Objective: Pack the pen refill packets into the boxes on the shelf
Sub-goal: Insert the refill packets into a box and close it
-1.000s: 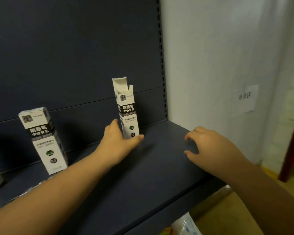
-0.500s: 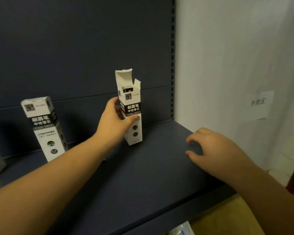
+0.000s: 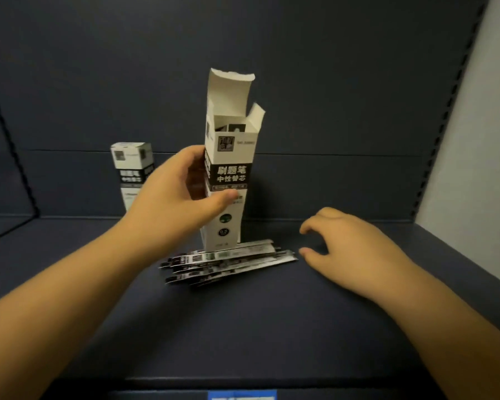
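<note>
My left hand [image 3: 182, 192] covers the lower half of the closed white-and-black cardboard box [image 3: 131, 161] behind it. The open white-and-black cardboard box [image 3: 230, 180] hides the far edge of the flat silver-and-black refill packets [image 3: 228, 261]; I cannot count them. Packet print too blurred to read. Blue label [image 3: 242, 395] cut off at bottom edge.

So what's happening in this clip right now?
A person is packing pen refill packets into boxes on a dark shelf. The left hand grips an open box, upright with its top flap up. A small pile of refill packets lies on the shelf in front of it. The right hand hovers beside the pile's right end, fingers loosely curled, holding nothing. A closed box stands further back on the left.
</note>
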Action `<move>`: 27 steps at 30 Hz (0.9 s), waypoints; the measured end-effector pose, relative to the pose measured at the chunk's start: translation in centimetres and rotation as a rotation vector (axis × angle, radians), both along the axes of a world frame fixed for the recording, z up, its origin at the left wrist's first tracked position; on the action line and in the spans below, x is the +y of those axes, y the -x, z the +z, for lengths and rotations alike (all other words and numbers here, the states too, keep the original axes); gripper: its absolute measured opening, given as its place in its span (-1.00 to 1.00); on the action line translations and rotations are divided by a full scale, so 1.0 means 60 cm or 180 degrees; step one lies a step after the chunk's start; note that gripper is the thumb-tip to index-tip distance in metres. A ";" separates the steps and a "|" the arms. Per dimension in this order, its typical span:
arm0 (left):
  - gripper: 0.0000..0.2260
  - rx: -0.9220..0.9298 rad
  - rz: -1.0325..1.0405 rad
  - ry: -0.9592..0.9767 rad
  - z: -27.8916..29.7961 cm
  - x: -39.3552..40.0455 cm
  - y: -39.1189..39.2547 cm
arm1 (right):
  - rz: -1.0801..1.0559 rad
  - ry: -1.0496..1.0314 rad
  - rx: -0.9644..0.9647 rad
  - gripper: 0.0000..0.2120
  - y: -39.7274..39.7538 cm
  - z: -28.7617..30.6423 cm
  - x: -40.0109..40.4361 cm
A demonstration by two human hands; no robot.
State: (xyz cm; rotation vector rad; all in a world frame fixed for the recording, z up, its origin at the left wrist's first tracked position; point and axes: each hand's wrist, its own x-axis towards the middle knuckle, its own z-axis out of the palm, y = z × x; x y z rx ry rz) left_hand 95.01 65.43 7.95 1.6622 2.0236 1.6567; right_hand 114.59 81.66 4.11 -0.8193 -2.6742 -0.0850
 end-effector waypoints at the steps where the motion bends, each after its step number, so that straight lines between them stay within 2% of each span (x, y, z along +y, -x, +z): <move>1: -0.51 0.0008 0.0099 0.0008 -0.001 -0.017 0.017 | 0.0098 -0.0005 -0.0034 -0.65 0.021 0.001 -0.008; 6: -0.52 0.0218 0.0402 0.0038 -0.011 -0.047 0.087 | 0.0667 0.0026 -0.0427 -0.57 0.125 0.011 -0.028; 12: -0.52 0.0239 0.0206 0.0058 -0.029 0.004 0.133 | 0.1005 0.0233 -0.1041 -0.39 0.181 0.012 -0.018; 16: -0.50 0.0186 0.0097 -0.0028 -0.051 0.021 0.151 | 0.1188 0.0424 -0.0928 -0.55 0.179 -0.011 -0.009; 20: -0.50 -0.0103 -0.0002 -0.0248 -0.070 0.023 0.165 | 0.1255 0.0538 -0.0986 -0.70 0.178 -0.019 -0.003; 27: -0.48 -0.0033 -0.0222 -0.0225 -0.084 0.028 0.165 | 0.1133 0.0442 -0.0959 -0.56 0.174 -0.031 0.004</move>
